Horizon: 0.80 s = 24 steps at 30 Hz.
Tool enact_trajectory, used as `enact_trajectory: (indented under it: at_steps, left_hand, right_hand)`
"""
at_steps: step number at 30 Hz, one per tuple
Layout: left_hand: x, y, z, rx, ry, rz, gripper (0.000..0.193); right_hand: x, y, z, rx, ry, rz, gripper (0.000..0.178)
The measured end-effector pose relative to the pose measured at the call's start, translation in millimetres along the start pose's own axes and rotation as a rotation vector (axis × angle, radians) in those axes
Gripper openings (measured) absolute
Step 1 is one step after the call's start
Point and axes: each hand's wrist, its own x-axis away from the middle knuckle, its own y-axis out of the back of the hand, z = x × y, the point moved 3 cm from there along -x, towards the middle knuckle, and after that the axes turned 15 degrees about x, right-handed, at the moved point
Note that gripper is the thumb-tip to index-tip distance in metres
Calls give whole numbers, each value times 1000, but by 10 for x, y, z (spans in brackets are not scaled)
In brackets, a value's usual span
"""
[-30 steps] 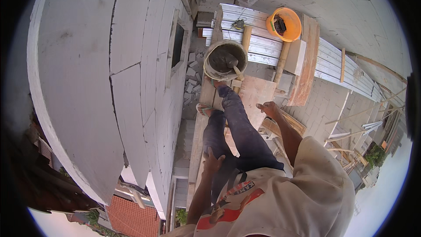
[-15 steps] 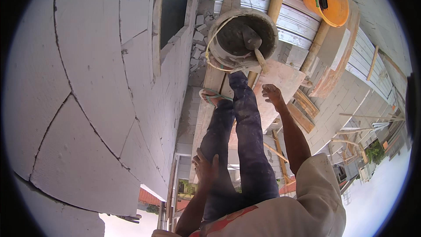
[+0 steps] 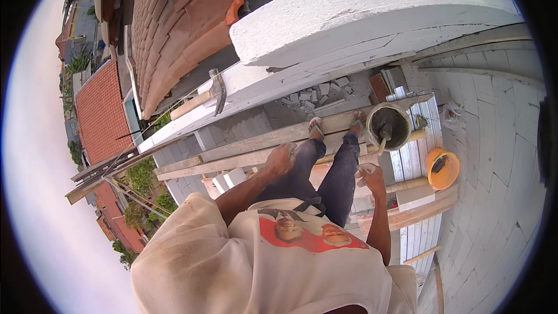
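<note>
My left hand [image 3: 282,159] hangs in front of my left thigh, above the wooden planks. Its fingers are loosely bent, with nothing in them that I can see. Beside my right leg, my right hand [image 3: 370,178] has loosely curled fingers and looks bare too. Beyond it, near my right foot, stands a grey-crusted bucket [image 3: 403,117] holding grey mortar. A trowel [image 3: 382,146] rests in that bucket, its handle leaning over the rim toward me. On top of the white block wall at left lies a hammer [image 3: 218,92] with a wooden handle, apart from both hands.
My sandalled feet stand on wooden planks [image 3: 244,150]. A white block wall [image 3: 372,9] runs along the far side, with broken block pieces [image 3: 308,96] at its foot. An orange bucket [image 3: 442,168] stands at right on metal sheeting [image 3: 410,163]. Tiled roofs [image 3: 107,110] lie beyond the wall.
The view has swung toward the left, bringing the wall top, hammer and roofs into sight. My left hand has come off my thigh. The mortar bucket now appears farther right.
</note>
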Motion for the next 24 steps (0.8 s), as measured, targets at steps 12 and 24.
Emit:
enact_trajectory:
  at_steps: [12, 24]
  left_hand:
    - [306, 2677, -319, -423, -440, -763, 52]
    - [65, 2910, -173, -498, -569, -492, 33]
  right_hand:
    - [538, -170, 1451, 745, 386, -267, 45]
    - [823, -345, 1414, 681, 484, -297, 44]
